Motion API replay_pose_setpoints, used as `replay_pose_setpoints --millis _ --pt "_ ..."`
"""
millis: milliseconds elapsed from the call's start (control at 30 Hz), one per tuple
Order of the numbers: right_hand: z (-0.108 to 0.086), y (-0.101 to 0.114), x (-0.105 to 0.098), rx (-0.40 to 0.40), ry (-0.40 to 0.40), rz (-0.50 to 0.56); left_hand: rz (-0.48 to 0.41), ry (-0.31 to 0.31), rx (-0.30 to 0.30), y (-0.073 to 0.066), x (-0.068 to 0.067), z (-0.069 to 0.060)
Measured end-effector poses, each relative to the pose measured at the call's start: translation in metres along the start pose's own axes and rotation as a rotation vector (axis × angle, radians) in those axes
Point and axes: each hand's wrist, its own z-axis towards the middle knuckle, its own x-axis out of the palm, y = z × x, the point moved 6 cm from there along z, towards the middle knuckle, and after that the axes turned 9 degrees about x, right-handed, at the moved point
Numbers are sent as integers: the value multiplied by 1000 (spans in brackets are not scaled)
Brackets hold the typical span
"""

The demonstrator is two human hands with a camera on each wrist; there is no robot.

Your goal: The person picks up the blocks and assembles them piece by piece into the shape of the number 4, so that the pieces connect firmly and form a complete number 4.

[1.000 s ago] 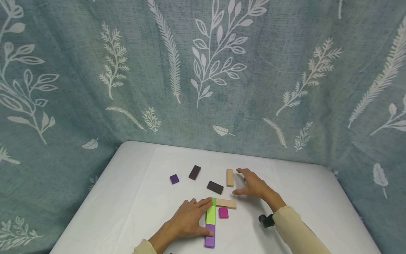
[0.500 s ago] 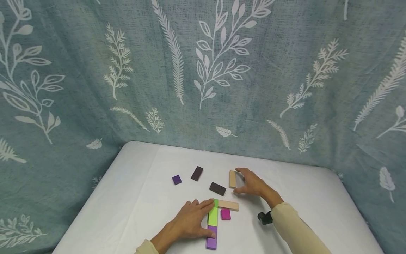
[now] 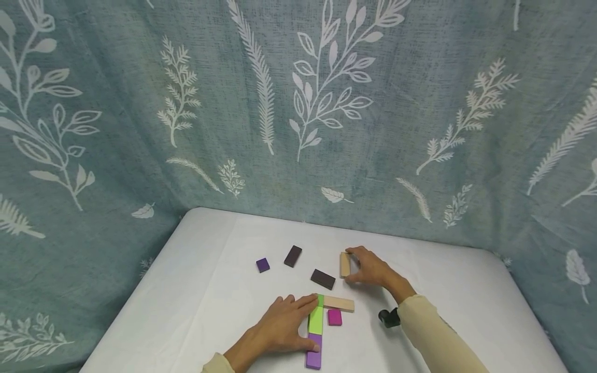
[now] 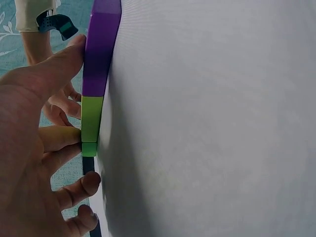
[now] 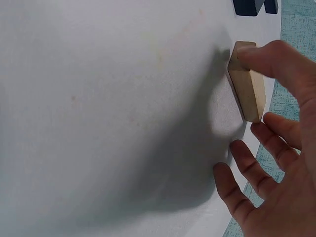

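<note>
The left hand (image 3: pixel 284 326) lies over a row of joined blocks, thumb on the purple block (image 3: pixel 313 360) and index fingertip at the small green block (image 3: pixel 321 299). Between these sits a lime block (image 3: pixel 315 321). In the left wrist view the thumb touches the purple block (image 4: pixel 101 54), its fingers extended. A wooden block (image 3: pixel 339 304) extends right from the green end, with a magenta block (image 3: pixel 334 317) below it. The right hand (image 3: pixel 370 269) pinches another wooden block (image 3: pixel 345 265) by its ends; the right wrist view shows thumb and index finger on this block (image 5: pixel 247 94).
Two dark brown blocks (image 3: pixel 323 279) (image 3: pixel 293 256) lie behind the row, with a small dark purple block (image 3: pixel 263 265) to their left. A patterned curtain (image 3: pixel 280 103) hangs behind the white table (image 3: pixel 224 248). A black device is on the right wrist.
The right hand's thumb and fingers have closed in on the ends of the upright-lying wooden block. The left hand stays on the row. The head view has shifted slightly.
</note>
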Motion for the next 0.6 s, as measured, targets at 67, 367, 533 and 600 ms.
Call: replay_pose_setpoints --millis 67,367,533,600 --pt "1 1 0 -8 -8 -8 -3 1 2 0 0 1" --pt "-1 -1 2 -21 -31 -34 -7 -2 -4 1 2 1" --pt "-5 -1 4 -31 -20 -13 5 -5 4 1 2 1" --pt "-7 2 5 -50 -23 -10 12 -3 6 1 2 1"
